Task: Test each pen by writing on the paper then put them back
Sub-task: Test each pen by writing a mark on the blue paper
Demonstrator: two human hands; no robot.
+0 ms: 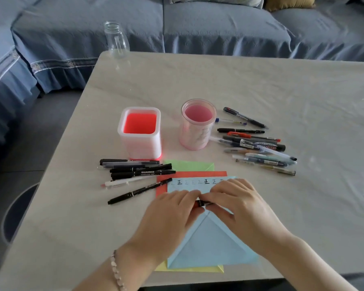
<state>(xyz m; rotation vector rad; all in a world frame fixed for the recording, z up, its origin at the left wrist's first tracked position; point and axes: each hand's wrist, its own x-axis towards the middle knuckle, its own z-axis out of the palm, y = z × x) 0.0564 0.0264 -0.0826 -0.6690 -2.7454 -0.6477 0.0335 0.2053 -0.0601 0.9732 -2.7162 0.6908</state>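
Evidently left hand (pixel 170 211) and right hand (pixel 242 204) meet over the blue paper (pixel 208 244), fingers (pixel 188 196) clamped on one pen's (pixel 201 203) opposite ends, likely uncapping or recapping it

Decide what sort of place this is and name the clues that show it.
Probably a home living room: a blue-covered sofa with cushions stands behind a pale table scattered with pens.

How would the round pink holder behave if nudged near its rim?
The round pink holder looks empty and taller than wide, so it is probably light and may tip. Being cylindrical, it would likely roll once down.
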